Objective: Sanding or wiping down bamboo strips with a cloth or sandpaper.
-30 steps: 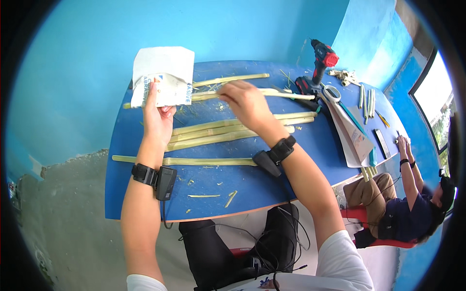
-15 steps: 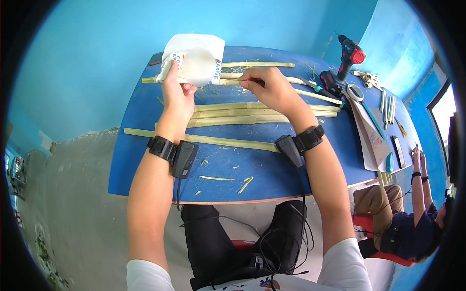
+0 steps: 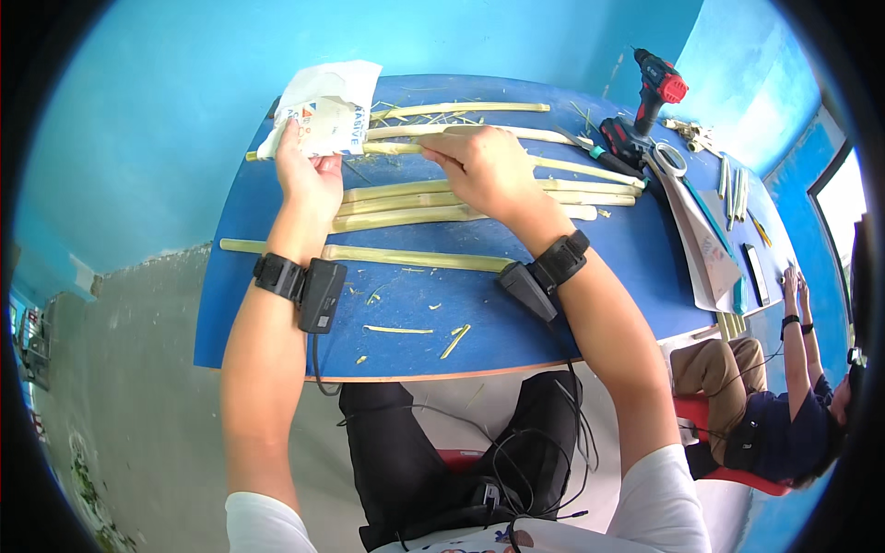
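Note:
My left hand (image 3: 309, 184) is closed on a white-backed sheet of sandpaper (image 3: 334, 97), printed on its back and folded over a pale green bamboo strip (image 3: 392, 148). One end of that strip pokes out to the left of the sheet. Farther along it, my right hand (image 3: 493, 175) grips the same strip, fingertips pinched from above; its underside is hidden. Behind lie two more strips (image 3: 461, 109). Closer to me, several bamboo strips (image 3: 406, 201) rest side by side, and a single strip (image 3: 415, 258) lies below my wrists.
On the blue table (image 3: 277, 332) at right stand a cordless drill (image 3: 656, 92), a tape roll (image 3: 670, 158), a green-handled tool (image 3: 604, 157) and paper sheets (image 3: 691, 240). Bamboo shavings (image 3: 456, 341) are scattered around. Another person (image 3: 784, 424) sits at the far right.
Both hands have shifted slightly left in the picture along with the strip, as has the whole table. The sandpaper has turned and its blurred pale patch is gone, showing more printed backing.

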Motion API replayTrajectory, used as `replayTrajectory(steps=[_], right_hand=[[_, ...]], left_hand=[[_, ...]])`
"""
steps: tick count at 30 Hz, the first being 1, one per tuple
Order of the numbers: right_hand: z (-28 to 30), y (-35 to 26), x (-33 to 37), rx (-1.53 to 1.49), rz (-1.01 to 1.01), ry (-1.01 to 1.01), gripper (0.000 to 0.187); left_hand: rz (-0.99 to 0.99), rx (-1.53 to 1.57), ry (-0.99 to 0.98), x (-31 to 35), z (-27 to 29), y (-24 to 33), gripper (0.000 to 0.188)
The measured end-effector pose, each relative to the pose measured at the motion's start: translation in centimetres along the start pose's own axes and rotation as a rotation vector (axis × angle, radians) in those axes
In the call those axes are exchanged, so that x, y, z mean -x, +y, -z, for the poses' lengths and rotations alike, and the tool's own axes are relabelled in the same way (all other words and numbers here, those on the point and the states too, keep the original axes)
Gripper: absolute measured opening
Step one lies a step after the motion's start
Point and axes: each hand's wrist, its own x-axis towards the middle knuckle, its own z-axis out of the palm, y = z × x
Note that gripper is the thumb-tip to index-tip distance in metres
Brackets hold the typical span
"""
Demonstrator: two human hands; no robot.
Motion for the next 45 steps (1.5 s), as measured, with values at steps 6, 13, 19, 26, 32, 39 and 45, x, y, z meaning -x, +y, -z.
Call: replayTrajectory(steps=[6,13,19,26,32,39,45], right_hand=[[-0.7,-1.0,-0.2,0.017,0.029,0.063,0.012],[0.8,0.2,-0.8,-0.193,-0.034,-0.007,0.013],[1.5,1.9,-1.0,-0.522,-0.229,-0.297,0.018],[2.4,1.6,-1.3,-0.646,-0.328,-0.366,0.018],[0.8,-1.1,-1.0,-0.082,-0.06,-0.078,0.015],[-1.0,-2.6,-1.2,-0.034,-0.056,-0.008,0.018],[2.6,0.4,-1.0,0.024,-0.096,-0.137,0.027]], left_hand=[[0.022,-0.147,-0.085,1.8,-1.4,-0.9,0.032],[-0.074,-0.085,-0.014,0.1,-1.3,1.6,0.027],[-0.077,-0.048,0.026,-0.1,-1.3,2.1,0.028],[-0.131,-0.066,-0.065,-0.8,-1.1,3.1,0.029],[-0.117,-0.03,0.04,0.3,-1.2,2.7,0.032],[-0.018,-0.126,0.017,1.1,-1.6,0.4,0.026],[-0.157,0.009,0.071,-1.4,-0.2,4.0,0.03]])
